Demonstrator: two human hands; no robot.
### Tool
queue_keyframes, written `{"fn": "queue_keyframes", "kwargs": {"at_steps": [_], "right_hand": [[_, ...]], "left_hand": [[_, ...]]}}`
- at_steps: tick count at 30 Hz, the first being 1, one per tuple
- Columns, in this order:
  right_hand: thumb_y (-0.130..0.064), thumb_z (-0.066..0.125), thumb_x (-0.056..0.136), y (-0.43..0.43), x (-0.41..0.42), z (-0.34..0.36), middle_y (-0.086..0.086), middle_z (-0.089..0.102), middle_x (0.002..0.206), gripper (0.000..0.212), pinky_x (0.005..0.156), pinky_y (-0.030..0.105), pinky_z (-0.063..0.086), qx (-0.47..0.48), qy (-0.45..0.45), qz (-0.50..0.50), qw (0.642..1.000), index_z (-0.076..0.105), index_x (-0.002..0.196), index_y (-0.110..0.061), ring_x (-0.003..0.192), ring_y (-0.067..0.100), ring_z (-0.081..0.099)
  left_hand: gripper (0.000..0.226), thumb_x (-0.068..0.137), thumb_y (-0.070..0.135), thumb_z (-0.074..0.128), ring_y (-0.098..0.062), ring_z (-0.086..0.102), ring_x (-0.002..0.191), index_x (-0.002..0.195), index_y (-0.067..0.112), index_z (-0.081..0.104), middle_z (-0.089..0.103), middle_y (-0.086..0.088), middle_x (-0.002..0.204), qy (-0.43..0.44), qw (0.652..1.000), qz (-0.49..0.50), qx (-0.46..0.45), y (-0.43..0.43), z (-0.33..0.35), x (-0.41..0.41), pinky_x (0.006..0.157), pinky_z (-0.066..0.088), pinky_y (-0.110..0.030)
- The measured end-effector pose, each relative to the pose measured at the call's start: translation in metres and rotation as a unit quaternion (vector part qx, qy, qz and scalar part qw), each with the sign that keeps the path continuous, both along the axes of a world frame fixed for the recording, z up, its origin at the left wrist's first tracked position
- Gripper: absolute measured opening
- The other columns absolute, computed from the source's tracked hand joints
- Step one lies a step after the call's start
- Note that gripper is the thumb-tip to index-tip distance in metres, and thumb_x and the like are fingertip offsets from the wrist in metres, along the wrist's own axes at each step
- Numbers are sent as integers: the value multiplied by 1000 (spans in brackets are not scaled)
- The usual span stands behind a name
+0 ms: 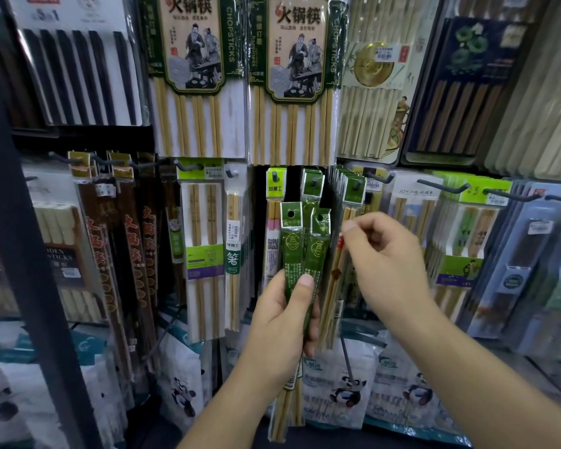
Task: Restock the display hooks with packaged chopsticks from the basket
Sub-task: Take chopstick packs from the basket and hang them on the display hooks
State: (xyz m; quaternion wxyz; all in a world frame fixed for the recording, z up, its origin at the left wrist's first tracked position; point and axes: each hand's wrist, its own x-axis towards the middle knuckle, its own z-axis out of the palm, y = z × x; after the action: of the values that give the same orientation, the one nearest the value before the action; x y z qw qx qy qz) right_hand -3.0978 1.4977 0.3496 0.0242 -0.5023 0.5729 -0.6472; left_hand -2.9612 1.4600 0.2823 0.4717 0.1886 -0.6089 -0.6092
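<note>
Two hands [282, 319], two green chopstick packs [291, 254] — two hot-pot packs [195, 76].

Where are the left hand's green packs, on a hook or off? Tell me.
Off. The left hand grips both green packs below the hooks, their punched holes empty.

green packs [290, 254]: glossy plastic film sleeves, crinkled, catching glare. sticks [285, 413] showing below them: pale bamboo or wood, matt, unlacquered look. hooks [441, 186]: dark, smooth, matt coat; likely metal, can't confirm. big packs [191, 92] up top: clear shiny plastic over printed paper card, light wooden sticks inside. black chopsticks [78, 76] top left: smooth, semi-gloss; lacquer or plastic, can't tell. panda bags [324, 400] at the bottom: soft glossy film, wrinkled. upright post [42, 270] on the left: dark, smooth, matt.
</note>
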Motion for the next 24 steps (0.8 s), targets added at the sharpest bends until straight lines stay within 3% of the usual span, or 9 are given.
{"fn": "queue_keyframes", "kwargs": {"at_steps": [5, 7, 10, 13, 16, 21, 24], "right_hand": [[-25, 61, 101, 4, 12, -4, 5, 59, 68, 24, 60, 23, 47, 41, 14, 84, 996, 68, 78, -20, 63, 10, 52], [-24, 59, 102, 3, 12, -4, 2, 56, 64, 26, 57, 21, 46, 43, 3, 89, 995, 68, 78, -18, 60, 8, 51], [-24, 55, 104, 0, 6, 3, -4, 53, 60, 29, 48, 13, 40, 26, -40, 64, 997, 66, 79, -16, 52, 4, 47], [-28, 55, 104, -4, -3, 18, 8, 45, 62, 31, 42, 17, 32, -4, -60, 34, 998, 61, 79, -10, 49, 11, 37], [-31, 54, 104, -8, -11, 30, 10, 39, 63, 35, 40, 19, 29, -18, -55, 10, 998, 57, 80, -6, 47, 13, 32], [-32, 54, 104, -13, -16, 32, -6, 30, 51, 41, 40, 16, 29, -9, -43, -8, 999, 52, 79, 0, 44, 9, 27], [-31, 55, 104, -15, -17, 32, -6, 29, 53, 44, 43, 15, 31, -15, -35, -13, 999, 48, 80, 5, 47, 10, 27]], "left_hand": [[20, 98, 47, 55, -11, 54, 53, 85, 36, 66, 59, 5, 70, 21, 999, -27, -8, 4, 2, -2, 42, 45, -26], [21, 95, 48, 55, -14, 56, 54, 87, 32, 66, 61, 3, 70, 25, 999, -26, -1, 4, 2, -3, 42, 46, -27], [27, 98, 47, 52, -21, 62, 56, 86, 27, 65, 67, -3, 69, 17, 1000, -7, 23, 4, 2, -3, 45, 51, -31], [36, 107, 39, 46, -23, 68, 71, 82, 21, 62, 70, -7, 76, -28, 998, 48, 20, -1, -4, -5, 64, 60, -33], [38, 109, 32, 43, -7, 63, 68, 86, 6, 58, 64, 6, 70, -30, 998, 58, 18, -5, -6, -6, 62, 53, -18], [34, 108, 33, 46, -13, 60, 67, 86, 9, 57, 61, 5, 69, -28, 998, 51, 15, -8, -7, -5, 61, 53, -25], [34, 107, 34, 46, -14, 56, 66, 85, 11, 57, 58, 2, 70, -27, 999, 44, 11, -7, -7, -5, 59, 50, -25]]}}
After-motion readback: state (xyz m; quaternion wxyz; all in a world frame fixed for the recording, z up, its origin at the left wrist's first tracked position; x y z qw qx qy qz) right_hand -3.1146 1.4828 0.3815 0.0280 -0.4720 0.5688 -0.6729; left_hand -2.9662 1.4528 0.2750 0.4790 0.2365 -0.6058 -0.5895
